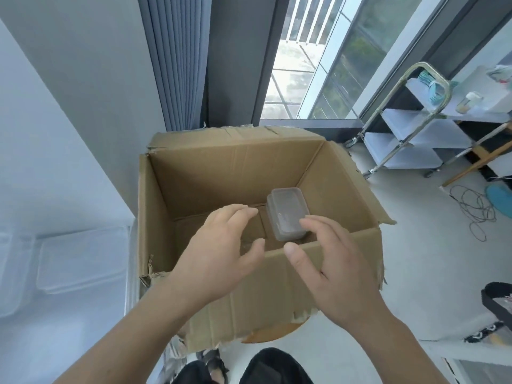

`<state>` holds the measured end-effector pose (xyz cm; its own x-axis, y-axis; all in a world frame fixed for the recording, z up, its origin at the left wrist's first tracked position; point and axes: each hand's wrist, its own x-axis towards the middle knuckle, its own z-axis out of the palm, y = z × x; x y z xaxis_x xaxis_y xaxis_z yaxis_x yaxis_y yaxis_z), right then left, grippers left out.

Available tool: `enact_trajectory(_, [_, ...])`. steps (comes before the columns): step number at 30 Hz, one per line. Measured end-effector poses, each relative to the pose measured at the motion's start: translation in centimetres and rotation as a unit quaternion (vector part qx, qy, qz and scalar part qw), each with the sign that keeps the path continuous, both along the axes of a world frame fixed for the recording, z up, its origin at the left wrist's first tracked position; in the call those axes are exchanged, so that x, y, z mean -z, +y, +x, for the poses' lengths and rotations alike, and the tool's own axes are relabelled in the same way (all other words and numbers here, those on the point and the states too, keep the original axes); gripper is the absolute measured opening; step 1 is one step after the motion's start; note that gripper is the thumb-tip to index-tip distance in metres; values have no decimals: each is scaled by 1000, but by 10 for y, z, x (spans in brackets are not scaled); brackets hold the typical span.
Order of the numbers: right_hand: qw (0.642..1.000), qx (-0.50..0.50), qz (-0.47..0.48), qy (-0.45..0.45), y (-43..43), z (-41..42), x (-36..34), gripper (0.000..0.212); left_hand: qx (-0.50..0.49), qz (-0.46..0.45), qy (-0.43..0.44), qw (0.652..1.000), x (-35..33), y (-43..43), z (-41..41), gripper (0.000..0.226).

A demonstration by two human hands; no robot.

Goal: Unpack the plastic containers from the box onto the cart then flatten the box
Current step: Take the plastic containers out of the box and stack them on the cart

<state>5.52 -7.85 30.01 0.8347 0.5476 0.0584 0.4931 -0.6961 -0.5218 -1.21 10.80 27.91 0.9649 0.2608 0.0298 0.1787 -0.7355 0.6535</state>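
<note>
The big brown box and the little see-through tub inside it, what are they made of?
The large brown open box looks like matt corrugated cardboard: creased walls, ragged torn flap edges. The small rectangular lidded container on its floor seems clear, slightly cloudy plastic: the cardboard shows through it.

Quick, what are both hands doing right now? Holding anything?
Left hand: open, holding nothing, over the box.
Right hand: open, holding nothing, near the plastic container.

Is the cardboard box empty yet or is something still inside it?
Not empty. One clear plastic container lies on the floor of the box, beneath the open left hand and right hand.
</note>
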Motion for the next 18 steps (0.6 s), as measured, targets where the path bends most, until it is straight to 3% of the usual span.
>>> enact_trajectory(18, [992, -97, -3, 77, 18, 160, 52, 68, -141, -42, 95, 985, 28, -12, 120, 52])
